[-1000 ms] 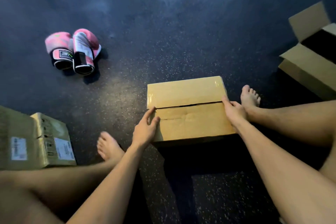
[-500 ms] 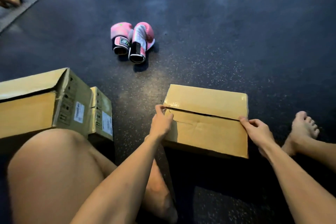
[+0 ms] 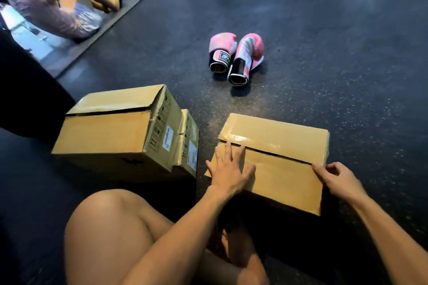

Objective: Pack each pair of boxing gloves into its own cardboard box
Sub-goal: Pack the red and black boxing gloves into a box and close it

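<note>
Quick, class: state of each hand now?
Left hand: open, pressing flat on the cardboard box.
Right hand: curled at its edge; grip cannot be told.

This looks like a gym or training hall. The floor (image 3: 335,58) is dark, speckled rubber matting of the sort laid in workout rooms. At the far left a person (image 3: 53,11), blurred, sits on a long grey exercise mat (image 3: 115,21) with knees bent and one arm stretched forward. A pair of pink boxing gloves (image 3: 236,58) lies on the bare floor.
</note>
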